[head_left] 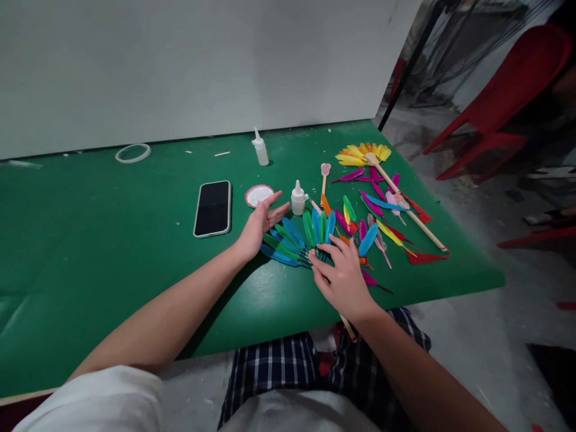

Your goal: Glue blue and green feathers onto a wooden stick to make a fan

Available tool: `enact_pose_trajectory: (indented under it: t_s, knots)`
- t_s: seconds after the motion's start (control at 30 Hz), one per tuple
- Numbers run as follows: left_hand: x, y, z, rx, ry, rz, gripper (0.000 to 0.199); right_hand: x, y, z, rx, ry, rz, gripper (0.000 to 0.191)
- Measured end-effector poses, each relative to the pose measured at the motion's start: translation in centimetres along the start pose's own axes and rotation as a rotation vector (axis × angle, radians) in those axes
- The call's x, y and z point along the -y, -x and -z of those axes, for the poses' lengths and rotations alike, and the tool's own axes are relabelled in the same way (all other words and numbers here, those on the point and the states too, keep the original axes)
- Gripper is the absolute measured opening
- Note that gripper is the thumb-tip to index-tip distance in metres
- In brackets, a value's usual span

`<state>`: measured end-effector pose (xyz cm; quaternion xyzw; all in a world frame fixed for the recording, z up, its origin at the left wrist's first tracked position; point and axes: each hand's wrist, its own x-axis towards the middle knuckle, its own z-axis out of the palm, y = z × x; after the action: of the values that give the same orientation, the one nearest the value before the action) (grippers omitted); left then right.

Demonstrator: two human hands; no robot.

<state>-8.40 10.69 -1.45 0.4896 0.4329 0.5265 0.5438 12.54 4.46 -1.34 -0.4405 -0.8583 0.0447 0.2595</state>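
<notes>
A fan of blue and green feathers (288,235) lies spread on the table in front of me. Its wooden handle (347,327) sticks out past the near edge, partly under my right wrist. My right hand (341,273) is closed on the middle of the fan, its fingertips at the feather bases; the exact grip is partly hidden. At the fan's left side, my left hand (263,227) stands on edge with fingers stretched out, holding nothing. Just beyond it are a round white lid (258,195) with a red rim and a small white glue bottle (297,199).
Loose coloured feathers (368,240) are scattered to the right, beside a finished yellow feather fan (364,155) with a red tassel. Another glue bottle (260,149), a phone (213,208), a tape ring (132,153) and a heart-topped stick (324,180) lie on the green table (112,252).
</notes>
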Motion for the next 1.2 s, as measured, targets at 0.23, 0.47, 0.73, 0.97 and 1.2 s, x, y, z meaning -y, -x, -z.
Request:
enact_pose_trajectory:
  t_s: [0.23,0.47,0.73,0.97,1.2]
  knots:
    - [0.1,-0.2,0.1,-0.019,0.040,0.007,0.070,0.1,0.0,0.0,0.002,-0.003,-0.015,0.025]
    - [-0.6,-0.2,0.5,-0.039,0.115,0.032,0.076,0.8,0.8,0.7,0.038,-0.061,0.028,0.024]
    - [-1.9,0.4,1.4,0.194,0.150,0.121,0.088,1.0,1.2,0.7,0.082,-0.085,0.101,0.026]
    - [-1.8,0.7,0.9,0.292,0.078,0.115,0.085,1.0,1.0,0.5,0.058,-0.088,0.114,0.025]
    - [-2.0,1.0,0.9,0.218,-0.004,0.041,0.084,1.2,0.9,0.7,0.060,-0.083,0.085,0.023]
